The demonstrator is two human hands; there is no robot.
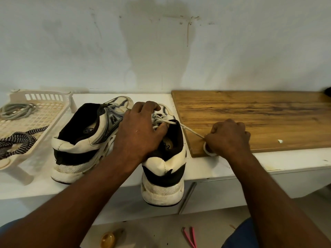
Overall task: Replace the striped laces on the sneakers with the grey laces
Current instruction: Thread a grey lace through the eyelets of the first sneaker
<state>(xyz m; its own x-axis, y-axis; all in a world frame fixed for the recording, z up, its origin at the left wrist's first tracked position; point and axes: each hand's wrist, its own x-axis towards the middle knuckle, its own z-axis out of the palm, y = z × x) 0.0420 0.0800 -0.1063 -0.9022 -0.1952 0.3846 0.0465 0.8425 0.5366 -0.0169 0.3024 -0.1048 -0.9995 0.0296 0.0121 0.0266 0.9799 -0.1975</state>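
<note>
- Your right hand [229,136] is a closed fist around the pale lace [191,130], which runs taut from the right sneaker [166,169] over the wooden board [250,111].
- Your left hand [141,129] curls over that sneaker's upper, its thumb by the eyelets.
- The lace looks soft and limp, so it probably needs a grip near its end and a straight pull.
- The sneaker looks light and likely to slide on the white shelf [35,187]. Brace it.
- The left sneaker [80,140] stands just beside it, with no lace visible.
- More grey laces [16,111] and the striped laces [19,140] lie in the basket [59,122].
</note>
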